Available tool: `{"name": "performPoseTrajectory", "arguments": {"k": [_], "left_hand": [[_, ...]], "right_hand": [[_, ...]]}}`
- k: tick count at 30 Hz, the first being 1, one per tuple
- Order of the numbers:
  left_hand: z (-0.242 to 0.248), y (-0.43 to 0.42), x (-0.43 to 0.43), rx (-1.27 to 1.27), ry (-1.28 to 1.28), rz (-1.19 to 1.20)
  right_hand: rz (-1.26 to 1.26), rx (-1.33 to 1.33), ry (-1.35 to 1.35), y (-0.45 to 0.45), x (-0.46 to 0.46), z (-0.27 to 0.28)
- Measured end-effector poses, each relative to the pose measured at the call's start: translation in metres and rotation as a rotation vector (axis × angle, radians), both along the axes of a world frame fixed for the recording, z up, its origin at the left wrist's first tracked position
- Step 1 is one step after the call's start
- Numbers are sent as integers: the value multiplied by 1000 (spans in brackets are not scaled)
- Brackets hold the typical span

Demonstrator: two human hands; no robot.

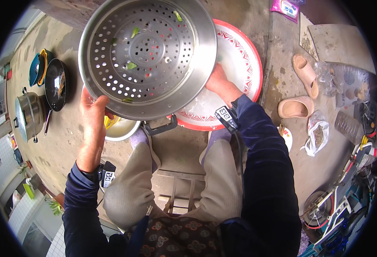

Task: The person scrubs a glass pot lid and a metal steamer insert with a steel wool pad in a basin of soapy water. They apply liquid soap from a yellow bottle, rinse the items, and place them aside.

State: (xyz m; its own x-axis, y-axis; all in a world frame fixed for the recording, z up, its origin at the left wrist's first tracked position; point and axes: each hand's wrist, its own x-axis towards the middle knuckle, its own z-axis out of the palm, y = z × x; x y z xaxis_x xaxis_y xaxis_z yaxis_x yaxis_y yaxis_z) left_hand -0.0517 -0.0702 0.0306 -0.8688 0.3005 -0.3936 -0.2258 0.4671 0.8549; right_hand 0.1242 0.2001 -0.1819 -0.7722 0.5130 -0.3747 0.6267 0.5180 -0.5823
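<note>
A metal steamer pot insert with a perforated bottom [175,86] is raised and tilted in front of me, with several bits of green leaf stuck inside it. My left hand [92,107] grips its lower left rim, thumb on top. At its right edge is my right hand [220,82], the fingers partly hidden behind the rim; whether they hold it I cannot tell. Beneath lies a large white enamel basin with a red patterned rim [256,70]. A smaller basin [124,130] with something yellow at its edge stands below my left hand.
To the left are a black wok [56,85], a lidded metal pot [28,115] and blue and yellow containers [37,69]. Two pink clogs [296,107], a white plastic bag [317,135] and a plate [286,139] lie on the right. A wheeled frame [329,208] stands at lower right.
</note>
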Motion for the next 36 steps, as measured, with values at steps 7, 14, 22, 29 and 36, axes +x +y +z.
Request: {"name": "performPoseTrajectory", "arguments": {"k": [7,14,22,29,36], "left_hand": [[-3,2,1,-11,-67,-72],[29,-8,-10,-47,21,-66],[46,-2,-31,-176,84,-68],[20,23,-35,-291,187,-220],[3,69,-17,-314,753,-374]], "right_hand": [[-1,220,153,14,21,10],[-47,165,313,20,-3,-16],[-16,-123,-31,27,-23,-45],[-138,-54,-137,16,41,-47],[-393,74,-165,60,80,-2]]}}
